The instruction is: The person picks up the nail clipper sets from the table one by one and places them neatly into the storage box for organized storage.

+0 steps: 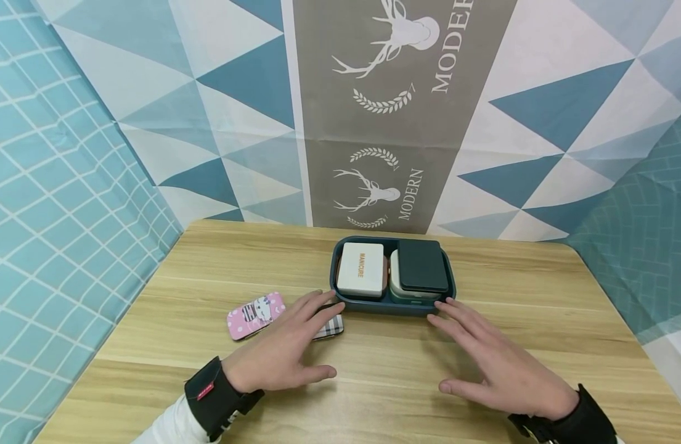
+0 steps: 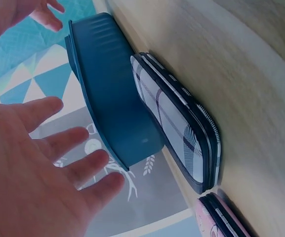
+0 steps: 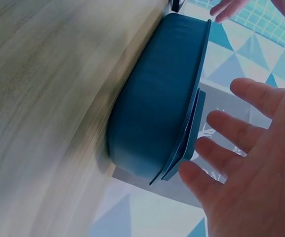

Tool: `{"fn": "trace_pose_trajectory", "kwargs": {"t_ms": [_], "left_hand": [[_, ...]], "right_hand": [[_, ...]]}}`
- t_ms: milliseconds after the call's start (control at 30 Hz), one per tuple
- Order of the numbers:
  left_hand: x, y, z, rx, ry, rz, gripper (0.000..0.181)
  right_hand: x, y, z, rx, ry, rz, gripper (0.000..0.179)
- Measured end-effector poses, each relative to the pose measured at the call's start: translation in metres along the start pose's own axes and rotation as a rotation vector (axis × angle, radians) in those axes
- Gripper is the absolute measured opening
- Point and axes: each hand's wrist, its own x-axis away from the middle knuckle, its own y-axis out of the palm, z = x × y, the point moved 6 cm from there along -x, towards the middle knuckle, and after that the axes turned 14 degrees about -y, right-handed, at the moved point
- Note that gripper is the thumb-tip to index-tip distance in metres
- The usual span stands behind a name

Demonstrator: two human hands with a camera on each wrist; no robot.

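A dark blue basin [image 1: 392,306] stands toward the back of the table. Inside it lie a white case [image 1: 361,277] lettered MANICURE and a dark green case [image 1: 423,265] on top of a pale one. My left hand [image 1: 290,345] hovers with spread fingers by the basin's near left corner, partly hiding a plaid case [image 2: 169,116]. A pink case [image 1: 255,314] with a cartoon figure lies left of that hand. My right hand [image 1: 492,361], fingers extended, is at the basin's near right corner. Neither hand grips anything.
The wooden table [image 1: 540,290] meets a patterned cloth [image 1: 251,123] hanging along its back edge. Light blue checked cloth [image 1: 52,203] runs along the left side, and teal cloth [image 1: 645,209] along the right.
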Motion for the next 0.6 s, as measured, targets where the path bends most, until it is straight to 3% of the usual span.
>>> {"fn": "trace_pose_trajectory", "kwargs": {"t_ms": [267, 600], "left_hand": [[-0.003, 0.001, -0.009, -0.05, -0.099, 0.002, 0.103], [-0.011, 0.006, -0.017, -0.063, -0.13, 0.028, 0.086]], "right_hand": [[0.001, -0.001, 0.005, 0.022, 0.014, 0.0, 0.096], [0.002, -0.001, 0.007, 0.008, 0.025, 0.002, 0.095]]}}
